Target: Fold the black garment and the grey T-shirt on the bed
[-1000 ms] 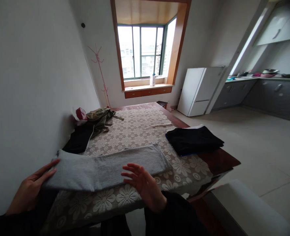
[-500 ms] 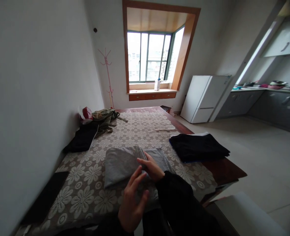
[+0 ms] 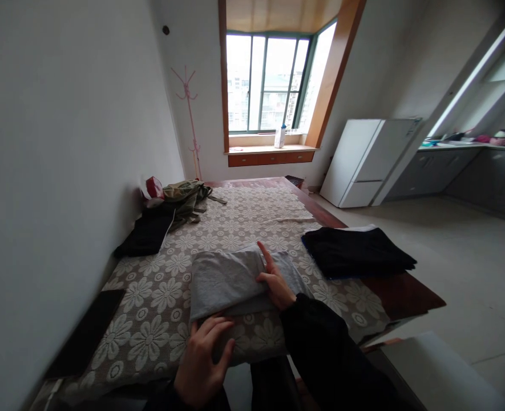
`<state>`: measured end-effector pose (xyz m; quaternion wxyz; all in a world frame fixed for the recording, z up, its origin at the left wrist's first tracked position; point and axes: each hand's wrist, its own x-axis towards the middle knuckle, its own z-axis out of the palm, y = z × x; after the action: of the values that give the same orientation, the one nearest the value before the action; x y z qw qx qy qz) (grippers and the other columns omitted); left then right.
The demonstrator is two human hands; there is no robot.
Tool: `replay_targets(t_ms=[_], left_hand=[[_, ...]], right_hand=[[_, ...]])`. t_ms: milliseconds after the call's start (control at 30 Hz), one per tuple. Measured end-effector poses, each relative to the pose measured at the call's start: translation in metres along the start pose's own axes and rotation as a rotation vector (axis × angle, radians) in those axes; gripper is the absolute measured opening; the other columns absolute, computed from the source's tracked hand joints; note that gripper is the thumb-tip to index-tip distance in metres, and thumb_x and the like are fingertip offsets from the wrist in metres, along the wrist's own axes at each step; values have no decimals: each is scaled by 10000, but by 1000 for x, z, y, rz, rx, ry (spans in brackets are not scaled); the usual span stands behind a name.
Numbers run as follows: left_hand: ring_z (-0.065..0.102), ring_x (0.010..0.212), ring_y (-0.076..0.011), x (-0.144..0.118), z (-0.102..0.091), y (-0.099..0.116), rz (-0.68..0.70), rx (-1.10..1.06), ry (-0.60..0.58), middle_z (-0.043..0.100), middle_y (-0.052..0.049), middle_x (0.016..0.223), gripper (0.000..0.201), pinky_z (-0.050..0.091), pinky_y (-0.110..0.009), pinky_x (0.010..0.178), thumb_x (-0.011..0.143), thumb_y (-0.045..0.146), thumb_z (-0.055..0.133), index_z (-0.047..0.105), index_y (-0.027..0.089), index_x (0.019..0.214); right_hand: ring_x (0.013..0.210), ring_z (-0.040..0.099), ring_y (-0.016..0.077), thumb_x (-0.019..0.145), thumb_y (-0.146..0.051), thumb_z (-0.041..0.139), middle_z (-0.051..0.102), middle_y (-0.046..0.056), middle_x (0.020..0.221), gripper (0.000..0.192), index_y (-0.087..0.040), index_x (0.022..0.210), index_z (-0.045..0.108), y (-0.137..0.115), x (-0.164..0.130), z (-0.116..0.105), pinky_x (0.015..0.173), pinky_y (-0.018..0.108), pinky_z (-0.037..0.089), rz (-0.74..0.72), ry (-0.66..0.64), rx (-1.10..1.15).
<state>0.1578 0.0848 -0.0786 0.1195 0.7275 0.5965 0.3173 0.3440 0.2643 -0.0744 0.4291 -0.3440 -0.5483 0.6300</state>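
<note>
A grey folded garment point(image 3: 226, 279) lies on the table, its left part folded over towards the right. My right hand point(image 3: 278, 285) rests on the folded edge at its right side, index finger stretched out along the fold and thumb apart from it. Some of that hand's other fingers are hidden. At the near left edge of the garment is my left hand point(image 3: 205, 354), fingers spread and thumb apart; its fingertips touch or nearly touch the cloth.
A flowered tablecloth point(image 3: 145, 337) covers the table. Black folded clothes point(image 3: 357, 251) are stacked at right. Along the left wall lie a dark flat object point(image 3: 87, 331), a black cloth point(image 3: 145, 234) and a camouflage backpack point(image 3: 186, 197). A white fridge point(image 3: 363, 160) stands beyond.
My left hand has moved left and down to the garment's near edge. The right index finger now stretches along the fold. The garment's left part lies flatter, and the view has tilted down slightly.
</note>
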Motion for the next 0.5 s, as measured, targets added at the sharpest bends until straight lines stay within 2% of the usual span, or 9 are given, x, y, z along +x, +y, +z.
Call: replay_targets(t_ms=[67, 167, 233, 300, 400, 500], left_hand=[[699, 1185, -297, -2, -2, -3, 8, -22, 10, 780, -108, 1162, 260, 514, -487, 1075, 931, 316, 620, 743, 265, 1154], [702, 1173, -315, -4, -3, -3, 23, -59, -36, 805, -96, 984, 171, 508, -519, 1064, 940, 299, 593, 758, 254, 936], [726, 1116, -307, -5, -4, -2, 37, -89, -88, 797, -72, 851, 223, 499, -542, 1064, 953, 283, 565, 722, 253, 798], [737, 1080, -301, -6, -5, -1, 52, -110, -140, 782, -50, 778, 267, 463, -582, 1096, 964, 279, 545, 697, 254, 746], [726, 1103, -309, -6, -7, 2, 58, -134, -186, 775, -37, 755, 273, 404, -631, 1141, 964, 290, 543, 697, 261, 741], [717, 1126, -315, -4, -7, 5, 53, -147, -200, 782, -39, 782, 249, 394, -632, 1158, 956, 301, 556, 706, 266, 761]], right_hand=[[1223, 584, 309, 616, -192, 586, 711, -40, 1231, 871, -436, 1452, 557, -1, -1, -3, 1088, 482, 432, -76, 15, -37], [1293, 541, 324, 629, -187, 589, 727, -35, 1221, 658, -391, 1234, 746, -6, -4, -12, 1175, 502, 335, -103, 0, -145], [1316, 534, 322, 640, -182, 586, 713, -39, 1282, 644, -373, 1231, 753, -11, -6, -21, 1192, 506, 308, -64, -18, -155], [1349, 519, 313, 637, -171, 583, 686, -40, 1354, 684, -355, 1279, 730, -16, -9, -31, 1213, 498, 275, -27, -24, -132], [1387, 494, 304, 622, -160, 591, 663, -26, 1403, 716, -318, 1309, 717, -18, -14, -45, 1234, 479, 240, 19, -13, -135], [1381, 505, 301, 623, -165, 593, 660, -18, 1408, 721, -307, 1321, 711, -16, -18, -54, 1224, 476, 268, 54, 38, -153]])
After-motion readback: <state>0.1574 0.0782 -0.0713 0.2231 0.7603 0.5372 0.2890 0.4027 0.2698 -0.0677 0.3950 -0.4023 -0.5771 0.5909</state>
